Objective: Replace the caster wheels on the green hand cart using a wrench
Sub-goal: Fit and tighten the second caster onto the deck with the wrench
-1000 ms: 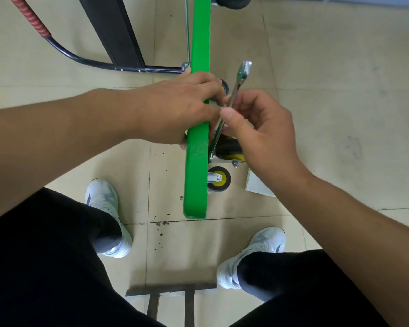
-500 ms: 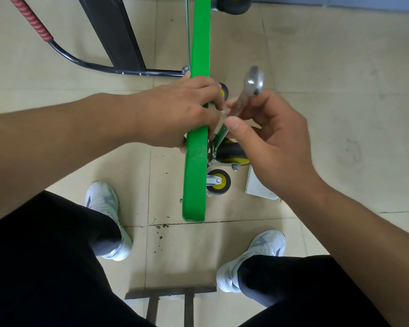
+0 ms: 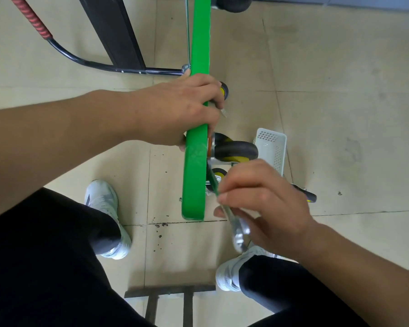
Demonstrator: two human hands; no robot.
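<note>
Two hands, left hand (image 3: pixel 175 112) gripping green cart (image 3: pixel 194 185), right hand (image 3: pixel 269 204) pinching blurred wrench (image 3: pixel 237 228); tip obscured

1. Basket (image 3: pixel 273 147): white, perforated, standing on the floor.
2. Tool handle (image 3: pixel 309 196): black and yellow, lying near the basket.
3. Left shoe (image 3: pixel 104 201) and right shoe (image 3: pixel 229 273): white, well apart.
4. Floor (image 3: pixel 340 90): beige tiles, with dark crumbs (image 3: pixel 159 225) along a joint.
5. Frame (image 3: pixel 168 299): dark bars at the lower edge, between the shoes.
</note>
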